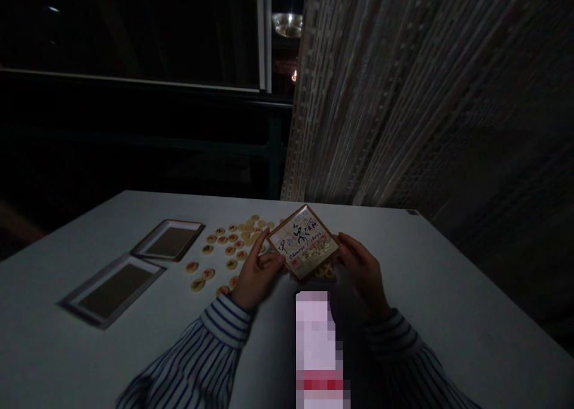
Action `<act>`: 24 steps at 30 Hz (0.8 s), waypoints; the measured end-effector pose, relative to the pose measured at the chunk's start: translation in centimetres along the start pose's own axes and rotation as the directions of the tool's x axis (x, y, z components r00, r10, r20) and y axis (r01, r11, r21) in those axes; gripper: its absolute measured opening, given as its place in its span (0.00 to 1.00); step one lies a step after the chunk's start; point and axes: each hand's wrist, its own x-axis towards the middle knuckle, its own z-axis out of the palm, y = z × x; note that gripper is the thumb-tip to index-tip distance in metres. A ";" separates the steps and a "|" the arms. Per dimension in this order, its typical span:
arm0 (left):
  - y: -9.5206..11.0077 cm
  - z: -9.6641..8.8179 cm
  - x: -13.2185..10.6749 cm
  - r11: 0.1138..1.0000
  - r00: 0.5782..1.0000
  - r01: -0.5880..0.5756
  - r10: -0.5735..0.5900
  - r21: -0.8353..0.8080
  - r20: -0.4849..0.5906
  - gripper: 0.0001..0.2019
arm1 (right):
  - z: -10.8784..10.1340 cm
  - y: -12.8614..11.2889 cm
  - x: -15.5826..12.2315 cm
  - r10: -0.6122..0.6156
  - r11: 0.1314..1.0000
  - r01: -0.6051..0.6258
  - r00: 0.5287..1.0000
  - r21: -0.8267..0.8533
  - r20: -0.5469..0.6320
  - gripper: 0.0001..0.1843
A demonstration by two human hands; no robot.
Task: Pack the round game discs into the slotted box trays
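Note:
Both my hands hold a square Chinese chess box (304, 240) tilted above the white table (448, 301). My left hand (256, 272) grips its left edge, fingers curled round it. My right hand (361, 269) closes on its right edge. Pale round pieces show just under the box's lower edge. Several round chess pieces (229, 247) with red or dark marks lie scattered on the table left of the box, close to my left hand.
Two shallow open box halves lie at the left, one (170, 240) behind the other (112, 288). A beaded curtain (403, 98) hangs behind the table at the right. A dark window fills the back left. The room is dim.

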 end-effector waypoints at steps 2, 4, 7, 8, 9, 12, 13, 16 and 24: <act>-0.1 -0.1 0.0 1.000 1.000 -0.002 0.002 0.003 0.009 0.43 | -0.1 -0.4 0.0 -0.003 0.997 0.002 1.000 -0.074 -0.012 0.19; -0.3 -0.2 0.0 1.000 1.000 -0.008 0.008 0.009 0.008 0.43 | -0.2 -0.7 0.0 -0.006 0.992 0.006 1.000 -0.128 -0.004 0.18; -0.6 -0.3 0.2 0.999 0.999 -0.030 0.030 0.031 -0.020 0.43 | -0.1 -0.8 0.0 0.003 0.991 0.000 1.000 -0.137 0.023 0.18; -0.7 -0.3 0.2 0.999 0.999 -0.039 0.040 0.037 -0.036 0.43 | -0.1 -0.7 0.0 0.010 0.992 -0.006 0.999 -0.124 0.031 0.18; -0.7 -0.3 0.3 0.998 0.997 -0.048 0.051 0.041 -0.056 0.44 | 0.0 -0.7 0.0 0.018 0.994 -0.014 0.999 -0.107 0.036 0.18; -0.8 -0.3 0.5 0.995 0.988 -0.087 0.091 0.038 -0.123 0.44 | 0.2 -0.5 -0.1 0.042 0.997 -0.039 0.998 -0.062 0.045 0.18; -0.8 -0.3 0.5 0.994 0.985 -0.101 0.105 0.039 -0.139 0.43 | 0.3 -0.6 -0.2 0.049 0.998 -0.047 0.998 -0.052 0.044 0.18; -0.7 -0.1 0.5 0.990 0.980 -0.128 0.136 0.063 -0.149 0.39 | 0.5 -0.7 -0.3 0.077 0.997 -0.076 0.996 -0.016 0.036 0.18; -1.5 0.0 0.1 0.943 0.966 -0.217 0.244 0.254 -0.082 0.36 | 0.1 0.2 0.2 0.094 0.993 -0.088 0.993 0.080 -0.073 0.20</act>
